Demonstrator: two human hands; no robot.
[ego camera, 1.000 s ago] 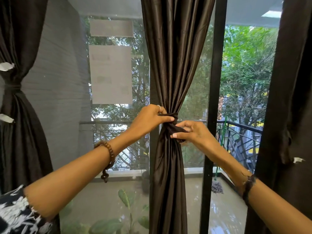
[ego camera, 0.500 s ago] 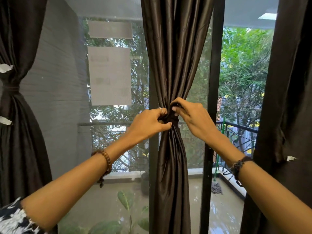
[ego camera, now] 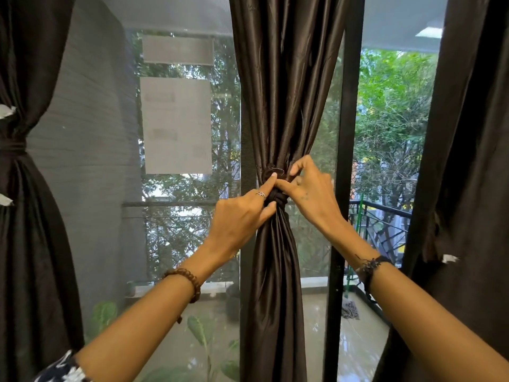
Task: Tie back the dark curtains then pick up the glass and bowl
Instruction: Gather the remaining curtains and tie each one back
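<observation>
A dark brown satin curtain [ego camera: 286, 86] hangs in the middle of the window, gathered at mid height by a dark tie band [ego camera: 278, 200]. My left hand [ego camera: 242, 216] pinches the band from the left, forefinger and thumb on the knot. My right hand [ego camera: 308, 188] pinches the band's upper part from the right, its fingers curled into the fabric. Neither a glass nor a bowl is in view.
A second dark curtain [ego camera: 24, 244] hangs tied at the far left, and a third [ego camera: 468, 188] hangs loose at the right. A black window frame post [ego camera: 344, 161] stands just right of the middle curtain. Papers [ego camera: 176, 125] are stuck on the glass; a balcony with railing lies outside.
My right hand has risen from below the tie to its upper right side. My left hand has stayed on the knot, now with its forefinger stretched upward. The band looks tighter.
</observation>
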